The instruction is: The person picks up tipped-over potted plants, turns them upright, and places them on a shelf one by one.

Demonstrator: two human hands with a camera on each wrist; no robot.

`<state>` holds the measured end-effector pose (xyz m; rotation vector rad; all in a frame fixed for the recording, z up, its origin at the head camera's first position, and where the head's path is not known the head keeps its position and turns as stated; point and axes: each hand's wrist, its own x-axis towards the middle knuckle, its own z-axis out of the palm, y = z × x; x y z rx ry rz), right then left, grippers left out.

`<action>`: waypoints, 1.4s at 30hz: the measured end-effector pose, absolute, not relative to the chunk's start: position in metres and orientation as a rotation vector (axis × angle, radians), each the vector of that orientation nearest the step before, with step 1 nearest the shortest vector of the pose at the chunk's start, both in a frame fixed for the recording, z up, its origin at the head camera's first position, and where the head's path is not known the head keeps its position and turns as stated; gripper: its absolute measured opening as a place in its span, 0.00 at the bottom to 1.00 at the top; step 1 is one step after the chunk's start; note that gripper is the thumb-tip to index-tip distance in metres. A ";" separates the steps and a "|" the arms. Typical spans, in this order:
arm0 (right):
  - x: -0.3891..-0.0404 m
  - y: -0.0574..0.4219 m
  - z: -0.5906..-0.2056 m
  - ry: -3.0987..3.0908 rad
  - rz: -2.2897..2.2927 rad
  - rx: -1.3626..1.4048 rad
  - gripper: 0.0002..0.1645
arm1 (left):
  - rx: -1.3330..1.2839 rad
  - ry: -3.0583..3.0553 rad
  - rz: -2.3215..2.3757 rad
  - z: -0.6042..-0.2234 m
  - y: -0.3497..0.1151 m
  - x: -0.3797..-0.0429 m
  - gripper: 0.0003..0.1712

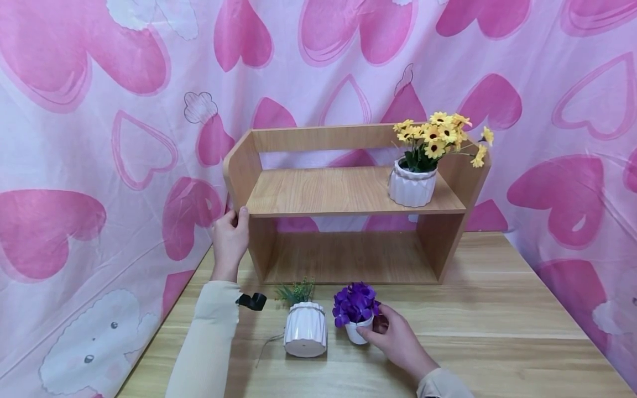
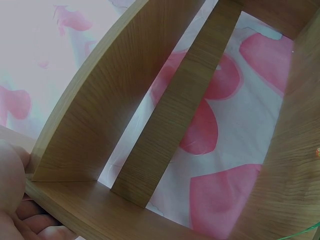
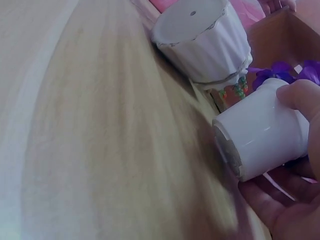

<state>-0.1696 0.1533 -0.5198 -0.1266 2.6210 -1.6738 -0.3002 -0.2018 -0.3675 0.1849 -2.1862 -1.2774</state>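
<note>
My left hand (image 1: 231, 240) grips the left side panel of a two-tier wooden shelf (image 1: 318, 190). In the left wrist view, the fingers (image 2: 40, 222) curl around the panel's edge. My right hand (image 1: 396, 338) holds a small white pot (image 3: 265, 130) of purple flowers (image 1: 355, 304) between thumb and fingers. Part of that pot's underside shows in the right wrist view. Beside it, a ribbed white pot (image 1: 306, 330) with green sprigs (image 1: 300, 292) lies tipped over on the table, its base facing me.
On the shelf's upper board, at the right, stands a ribbed white pot (image 1: 413, 185) of yellow flowers (image 1: 438, 135). The shelf rests on a wooden table (image 1: 517, 315). Pink heart-patterned cloth (image 1: 562, 105) hangs behind and at both sides.
</note>
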 end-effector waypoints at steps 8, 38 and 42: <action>-0.165 0.161 -0.529 2.561 -1.726 -0.218 0.41 | 0.184 -2.183 -1.269 -0.368 -0.202 -0.300 0.26; -0.163 0.163 -0.541 2.440 -1.809 -0.199 0.62 | 0.154 -2.146 -1.190 -0.367 -0.201 -0.300 0.25; -0.166 0.161 -0.543 2.460 -1.796 -0.214 0.60 | 0.155 -2.152 -1.201 -0.367 -0.201 -0.300 0.25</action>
